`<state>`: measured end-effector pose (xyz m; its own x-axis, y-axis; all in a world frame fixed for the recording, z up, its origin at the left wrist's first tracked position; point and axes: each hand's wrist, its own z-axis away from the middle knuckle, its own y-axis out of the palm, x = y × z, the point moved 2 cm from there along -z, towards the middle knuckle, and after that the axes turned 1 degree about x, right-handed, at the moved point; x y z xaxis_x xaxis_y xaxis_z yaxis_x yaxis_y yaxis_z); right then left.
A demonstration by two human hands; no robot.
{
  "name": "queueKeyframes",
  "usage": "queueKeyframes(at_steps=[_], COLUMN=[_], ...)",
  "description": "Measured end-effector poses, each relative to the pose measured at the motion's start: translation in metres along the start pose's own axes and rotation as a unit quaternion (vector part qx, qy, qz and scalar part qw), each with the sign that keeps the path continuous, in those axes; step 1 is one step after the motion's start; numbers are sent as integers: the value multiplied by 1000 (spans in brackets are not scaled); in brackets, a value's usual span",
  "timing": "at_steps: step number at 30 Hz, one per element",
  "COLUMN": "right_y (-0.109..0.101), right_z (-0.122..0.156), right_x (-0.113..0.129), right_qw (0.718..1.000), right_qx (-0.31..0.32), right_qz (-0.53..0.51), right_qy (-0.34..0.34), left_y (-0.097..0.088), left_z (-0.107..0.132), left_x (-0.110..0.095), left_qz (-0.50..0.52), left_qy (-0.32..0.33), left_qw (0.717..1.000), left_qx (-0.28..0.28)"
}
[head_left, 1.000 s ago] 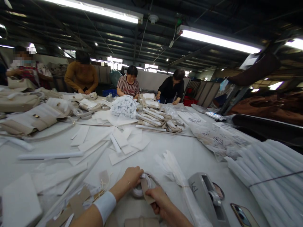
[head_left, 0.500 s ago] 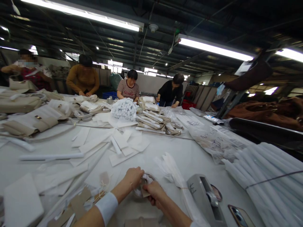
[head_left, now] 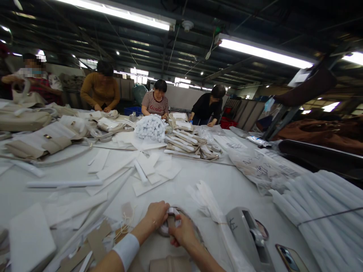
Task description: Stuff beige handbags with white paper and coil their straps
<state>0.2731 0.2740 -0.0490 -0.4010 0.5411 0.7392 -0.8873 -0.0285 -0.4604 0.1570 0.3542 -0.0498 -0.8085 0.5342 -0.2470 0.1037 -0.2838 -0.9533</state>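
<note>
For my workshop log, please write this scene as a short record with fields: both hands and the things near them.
left hand: gripping the upper left of a coiled strap
right hand: pinching a taupe strip over the coil
right of hands: grey tape dispenser; smartphone, lying flat
far right: white padded rolls with a dark cord around them
across table: person in striped top

one head-worn camera faces forward and down over the table (head_left: 207, 170), near the left hand (head_left: 157, 214) and right hand (head_left: 182, 229) at six o'clock, co-workers (head_left: 154, 102) farther off from ten to one o'clock.
</note>
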Motion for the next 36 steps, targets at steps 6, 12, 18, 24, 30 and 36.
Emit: queueKeyframes(at_steps=[6,12,18,24,30,36], right_y=[8,-1,-19,-22,-29,-33], right_z=[-31,-38,-21,-21,-46,-59], right_x=[0,1,0,7,17,16], right_qw=[999,991,967,898,911,924], right_qx=[-34,37,26,-158,-96,-42], right_qz=[-8,-11,42,208,211,178], right_qy=[-28,-126,-251,-355,-340,-337], left_y=[-4,-3,-2,-3,2,-4], left_z=[6,7,7,8,7,-17], left_x=[1,2,1,2,4,38], left_qz=[12,22,38,65,111,220], left_qy=[0,-23,-40,-43,-48,-106], left_qw=[1000,999,998,997,993,969], left_qx=[-3,-2,3,2,-9,-26])
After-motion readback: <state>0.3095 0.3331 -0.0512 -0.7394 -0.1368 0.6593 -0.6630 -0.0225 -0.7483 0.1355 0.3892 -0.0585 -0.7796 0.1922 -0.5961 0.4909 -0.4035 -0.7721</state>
